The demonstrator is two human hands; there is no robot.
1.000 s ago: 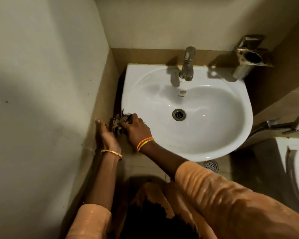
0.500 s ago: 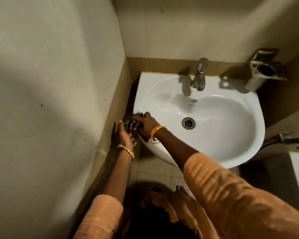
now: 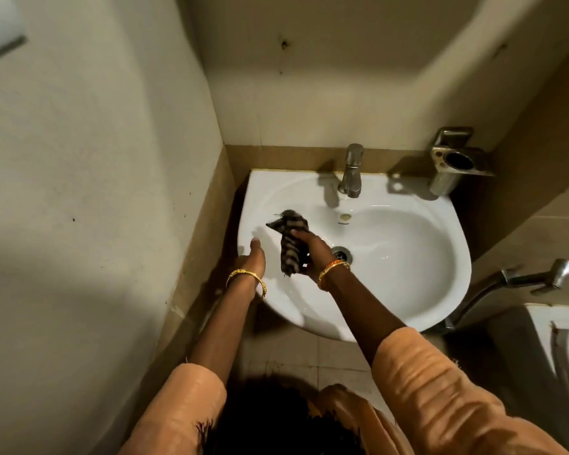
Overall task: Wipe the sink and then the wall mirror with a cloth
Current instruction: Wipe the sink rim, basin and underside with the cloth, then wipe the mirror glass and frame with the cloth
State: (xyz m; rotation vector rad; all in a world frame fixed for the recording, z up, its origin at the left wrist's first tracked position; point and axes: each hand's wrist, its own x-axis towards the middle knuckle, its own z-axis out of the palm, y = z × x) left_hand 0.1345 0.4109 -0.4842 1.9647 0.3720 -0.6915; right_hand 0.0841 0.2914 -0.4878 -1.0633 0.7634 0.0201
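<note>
- R hand (image 3: 312, 249) is gripping the cloth (image 3: 291, 244), fingers curled round its middle; cloth is a dark striped rag, bunched, one end sticking up twd the back-left of the bowl, other end hanging below the hand
- cloth is sitting over the left inner slope of the sink (image 3: 408, 257), just left of the drain (image 3: 341, 253); can't tell if it's actually touching the porcelain
- L hand (image 3: 252, 257) is resting at the sink's left rim, fingers looking straight and holding nothing; gold bangle (image 3: 245, 279) on that wrist; orange/yellow bangles (image 3: 334, 269) on the R wrist
- both forearms are reaching in from below, orange sleeves (image 3: 434, 382) pushed up
- tap (image 3: 351, 172) is standing at the back centre of the sink; metal holder (image 3: 454, 159) is fixed to the wall just right of it
- sink is sitting in a corner, wall (image 3: 96, 159) close on its left; spray handle (image 3: 539, 274) w/ hose is hanging off to the right, beside a white fixture (image 3: 565, 339) at the frame edge
</note>
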